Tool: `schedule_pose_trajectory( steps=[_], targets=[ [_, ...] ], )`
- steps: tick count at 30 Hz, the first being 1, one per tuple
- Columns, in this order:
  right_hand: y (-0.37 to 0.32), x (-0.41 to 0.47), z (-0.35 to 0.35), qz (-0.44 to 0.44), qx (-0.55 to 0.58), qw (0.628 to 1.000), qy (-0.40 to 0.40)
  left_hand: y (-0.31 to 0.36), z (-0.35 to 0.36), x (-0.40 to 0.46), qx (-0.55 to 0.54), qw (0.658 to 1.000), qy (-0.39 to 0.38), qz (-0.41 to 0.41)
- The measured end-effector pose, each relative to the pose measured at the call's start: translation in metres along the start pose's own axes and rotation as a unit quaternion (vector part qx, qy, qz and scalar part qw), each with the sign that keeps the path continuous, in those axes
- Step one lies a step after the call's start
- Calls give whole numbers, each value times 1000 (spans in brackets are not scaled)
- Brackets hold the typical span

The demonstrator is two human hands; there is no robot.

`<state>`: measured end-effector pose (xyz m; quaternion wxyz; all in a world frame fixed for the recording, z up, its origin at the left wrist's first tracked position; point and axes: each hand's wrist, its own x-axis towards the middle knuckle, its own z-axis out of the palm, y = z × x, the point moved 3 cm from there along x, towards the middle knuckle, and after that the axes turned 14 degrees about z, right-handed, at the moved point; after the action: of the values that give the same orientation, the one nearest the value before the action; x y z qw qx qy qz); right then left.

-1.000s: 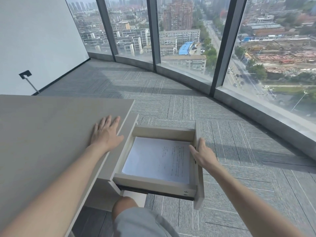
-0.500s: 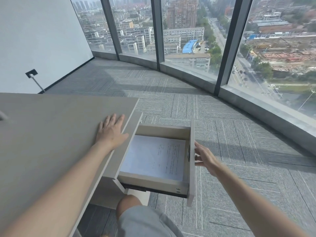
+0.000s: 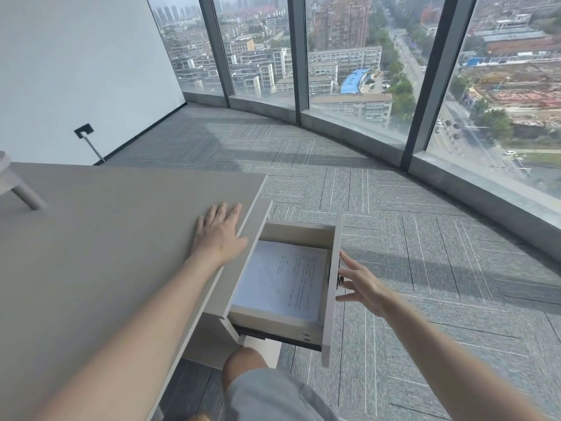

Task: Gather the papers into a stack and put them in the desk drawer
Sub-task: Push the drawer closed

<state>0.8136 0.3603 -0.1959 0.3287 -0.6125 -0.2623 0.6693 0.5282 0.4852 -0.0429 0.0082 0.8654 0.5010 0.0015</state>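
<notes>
**Papers in, drawer half shut**

The stack of papers [image 3: 280, 278] lies flat on the floor of the desk drawer [image 3: 299, 325], printed side up, its edges roughly square with the drawer walls. The drawer stands part-way out of the desk [image 3: 100, 238], so I judge that the only step left is pushing it home.

My left hand [image 3: 219, 230] rests palm-down and spread on the desk top near the corner, gripping nothing; it only steadies the desk. My right hand [image 3: 358, 284] is loose and open against the outer face of the drawer front [image 3: 332, 284], fingers [image 3: 347, 262] splayed, touching the panel but not closed around anything.

The papers are light, limp and slick against one another, so a hard shove could slide or fan them toward the back wall. The drawer itself is stiff board, apparently on runners. I would press with a flat palm near the middle of the front panel, so it runs straight and does not rack sideways, keeping my fingertips clear of the closing gap.
</notes>
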Motion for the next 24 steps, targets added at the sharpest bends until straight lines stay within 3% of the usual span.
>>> schedule_pose_trajectory(
  steps=[24],
  targets=[
    [-18, 47, 79, 1, 37, 997, -68, -2, 1, -1, -11, 1000, 11, 8]
  ],
)
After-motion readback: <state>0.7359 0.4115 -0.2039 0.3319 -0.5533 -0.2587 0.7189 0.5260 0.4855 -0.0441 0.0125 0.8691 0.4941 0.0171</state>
